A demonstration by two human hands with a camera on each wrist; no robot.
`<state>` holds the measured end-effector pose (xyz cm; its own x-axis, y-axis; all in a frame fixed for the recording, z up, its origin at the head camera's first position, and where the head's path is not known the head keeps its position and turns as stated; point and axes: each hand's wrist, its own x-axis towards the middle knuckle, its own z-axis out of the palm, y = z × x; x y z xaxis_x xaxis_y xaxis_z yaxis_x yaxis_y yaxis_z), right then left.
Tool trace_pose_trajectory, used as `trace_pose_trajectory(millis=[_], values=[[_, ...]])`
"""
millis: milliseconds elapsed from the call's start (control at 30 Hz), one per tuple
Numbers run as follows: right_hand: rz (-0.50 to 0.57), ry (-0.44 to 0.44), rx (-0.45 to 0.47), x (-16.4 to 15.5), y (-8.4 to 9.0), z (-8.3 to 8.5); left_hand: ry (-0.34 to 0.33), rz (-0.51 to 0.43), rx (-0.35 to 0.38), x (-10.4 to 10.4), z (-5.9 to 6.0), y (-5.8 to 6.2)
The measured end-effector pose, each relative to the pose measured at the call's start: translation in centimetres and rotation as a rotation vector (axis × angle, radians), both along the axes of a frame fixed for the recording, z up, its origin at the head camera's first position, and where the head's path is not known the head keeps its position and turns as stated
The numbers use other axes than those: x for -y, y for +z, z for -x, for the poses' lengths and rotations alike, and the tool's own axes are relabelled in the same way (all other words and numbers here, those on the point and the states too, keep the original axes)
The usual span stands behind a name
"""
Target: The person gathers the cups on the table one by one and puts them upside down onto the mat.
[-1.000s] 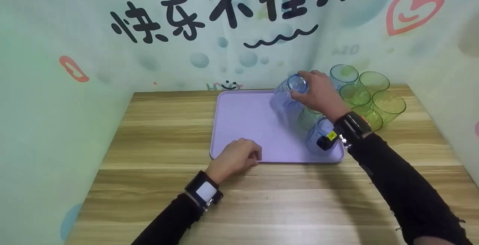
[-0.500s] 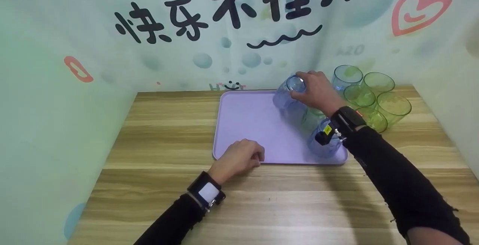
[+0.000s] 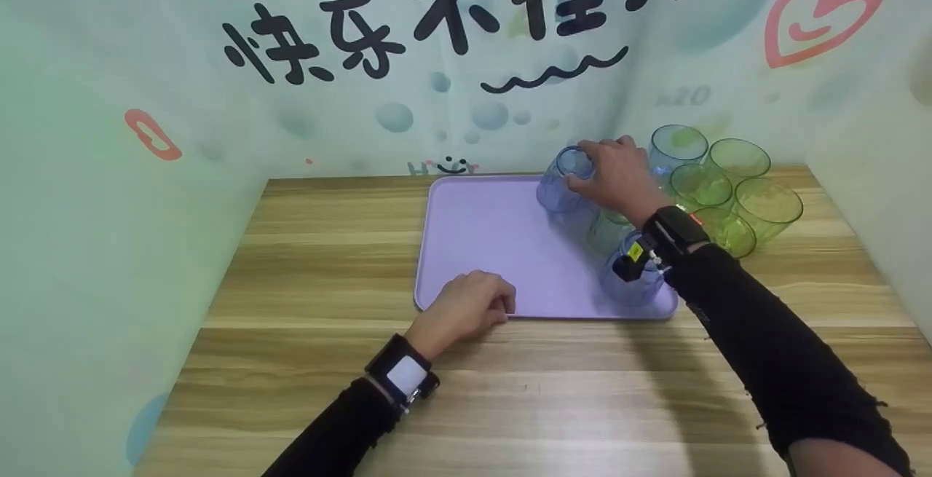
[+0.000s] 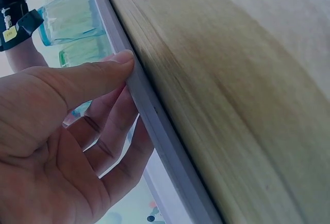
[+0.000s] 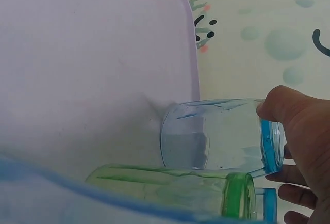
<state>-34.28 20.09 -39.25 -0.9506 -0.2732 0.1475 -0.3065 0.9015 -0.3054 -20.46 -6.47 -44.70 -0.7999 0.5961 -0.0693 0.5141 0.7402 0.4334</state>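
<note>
On the lilac tray (image 3: 488, 237) a clear blue drinking glass (image 3: 559, 189) stands mouth down near the back edge. My right hand (image 3: 619, 177) grips it by its base, thumb and fingers on opposite sides, as the right wrist view also shows. Beside it on the tray are an upturned green glass (image 3: 609, 231) and another upturned blue glass (image 3: 628, 284), partly covered by my right wrist. My left hand (image 3: 466, 308) is at the tray's front edge. In the left wrist view its thumb (image 4: 103, 74) and curled fingers pinch the rim.
Right of the tray, several blue, green and yellowish glasses (image 3: 768, 207) stand close together, mouth up, on the wooden table (image 3: 313, 258). Behind the table hangs a printed backdrop (image 3: 328, 120), near the tray's back edge.
The glass in my right hand has gone from slightly tilted to upright on the tray. My left hand stays at the tray's edge. The head view shifts slightly.
</note>
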Motion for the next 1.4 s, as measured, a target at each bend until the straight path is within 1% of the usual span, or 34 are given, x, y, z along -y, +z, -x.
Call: trace_pose_trajectory(millis=[133, 467, 733, 900, 967, 1167, 1400], values=[[0.008, -0.013, 0.026, 0.2, 0.0, -0.1, 0.008, 0.007, 0.008, 0.0, 0.0, 0.1], [0.015, -0.011, 0.030, 0.0, -0.1, -0.5, 0.012, 0.006, 0.022, -0.1, -0.1, 0.0], [0.070, 0.021, -0.045, -0.5, 0.4, -1.0, 0.021, 0.007, 0.036, 0.0, -0.1, 0.1], [0.091, 0.047, -0.081, -1.0, 0.6, -1.4, 0.004, 0.000, 0.013, 0.1, 0.0, 0.0], [0.109, 0.049, -0.092, -1.3, 0.6, -1.6, -0.002, 0.002, 0.004, 0.1, 0.0, -0.1], [0.205, 0.046, -0.113, -2.7, 1.0, -2.0, 0.015, 0.010, 0.027, 0.0, 0.0, -0.1], [0.300, 0.044, -0.173, -4.9, 1.6, -2.5, 0.022, 0.008, 0.037, 0.0, 0.0, 0.1]])
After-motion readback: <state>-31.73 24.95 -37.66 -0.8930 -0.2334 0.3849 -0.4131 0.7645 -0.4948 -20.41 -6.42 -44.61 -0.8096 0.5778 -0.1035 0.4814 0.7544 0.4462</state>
